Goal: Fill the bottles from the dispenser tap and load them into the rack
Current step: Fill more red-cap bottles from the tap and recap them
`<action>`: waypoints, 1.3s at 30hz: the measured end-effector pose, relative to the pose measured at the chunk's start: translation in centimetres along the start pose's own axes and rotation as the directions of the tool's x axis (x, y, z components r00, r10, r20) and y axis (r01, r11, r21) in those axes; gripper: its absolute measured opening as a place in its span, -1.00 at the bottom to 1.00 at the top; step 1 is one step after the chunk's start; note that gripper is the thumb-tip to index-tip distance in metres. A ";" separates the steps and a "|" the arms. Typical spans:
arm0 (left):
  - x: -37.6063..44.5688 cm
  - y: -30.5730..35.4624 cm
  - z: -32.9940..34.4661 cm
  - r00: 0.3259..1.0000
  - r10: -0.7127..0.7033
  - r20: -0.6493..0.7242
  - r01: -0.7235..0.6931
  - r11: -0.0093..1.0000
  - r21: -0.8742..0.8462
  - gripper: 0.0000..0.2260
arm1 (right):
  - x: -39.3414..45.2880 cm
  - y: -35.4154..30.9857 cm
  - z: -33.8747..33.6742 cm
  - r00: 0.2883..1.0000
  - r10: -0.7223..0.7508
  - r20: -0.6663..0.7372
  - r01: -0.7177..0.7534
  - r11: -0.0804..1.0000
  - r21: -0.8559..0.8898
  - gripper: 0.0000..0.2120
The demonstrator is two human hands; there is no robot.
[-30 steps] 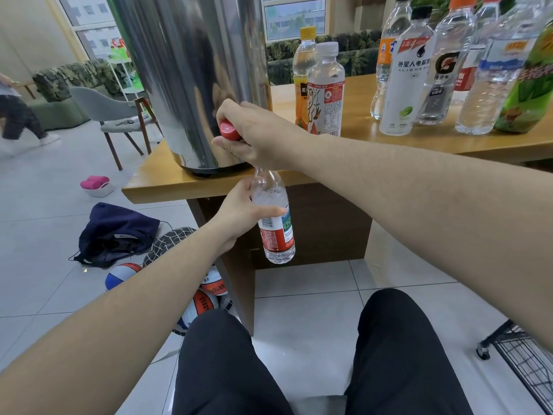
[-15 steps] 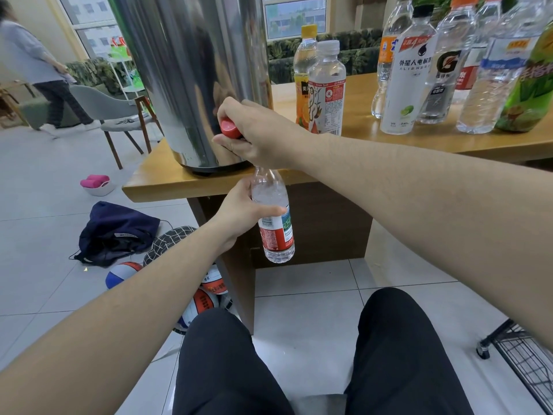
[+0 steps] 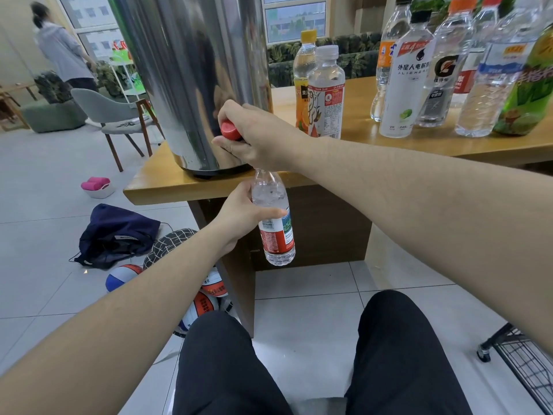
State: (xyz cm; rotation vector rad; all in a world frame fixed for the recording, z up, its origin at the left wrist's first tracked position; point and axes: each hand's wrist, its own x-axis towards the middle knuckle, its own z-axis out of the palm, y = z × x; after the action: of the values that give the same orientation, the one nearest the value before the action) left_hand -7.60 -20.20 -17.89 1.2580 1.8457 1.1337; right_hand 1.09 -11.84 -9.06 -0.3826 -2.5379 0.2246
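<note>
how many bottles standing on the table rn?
8. Two beside the dispenser: orange-cap bottle, white-cap bottle. Six in the far-right cluster, overlapping and cut by the frame edge, so more may be hidden.

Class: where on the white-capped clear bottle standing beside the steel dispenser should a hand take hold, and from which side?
Grip the white-capped clear bottle around its labelled middle from its right, table-edge side: it stands upright, the steel dispenser and an orange-capped bottle crowd its left and rear.
</note>
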 end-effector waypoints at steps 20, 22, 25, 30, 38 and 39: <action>0.2 -0.2 -0.2 1.000 0.023 0.014 -0.023 1.000 0.005 -0.31 | 1.9 0.1 -1.1 0.899 0.438 -0.002 -0.293 0.605 0.741 -0.76; 0.2 -0.2 -0.1 1.000 0.025 0.019 -0.025 1.000 0.009 -0.33 | 1.8 0.0 -1.2 0.880 0.474 0.016 -0.300 0.531 0.792 -0.71; 0.1 -0.6 0.2 0.999 0.024 0.033 -0.025 0.999 0.023 -0.34 | 1.6 0.0 -1.3 0.848 0.530 0.025 -0.307 0.451 0.838 -0.68; 0.0 -0.9 0.4 1.000 0.027 0.007 -0.027 1.000 0.015 -0.33 | 1.0 1.2 -1.6 0.766 0.642 0.010 -0.376 0.437 0.817 -0.57; -0.3 -1.2 1.2 0.998 0.032 0.051 -0.033 0.999 0.016 -0.34 | -5.3 3.9 -0.7 0.792 0.595 0.137 -0.593 0.699 0.400 -0.51; -0.4 -1.3 1.3 0.997 0.036 0.063 -0.037 0.999 0.015 -0.34 | -6.0 4.0 -0.6 0.810 0.565 0.156 -0.579 0.731 0.362 -0.53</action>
State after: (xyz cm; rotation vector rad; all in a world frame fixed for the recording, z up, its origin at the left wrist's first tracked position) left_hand -6.84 -20.35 -19.60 1.3263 1.7958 1.0883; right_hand 7.12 -9.90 -12.53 -0.9994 -2.2490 0.9702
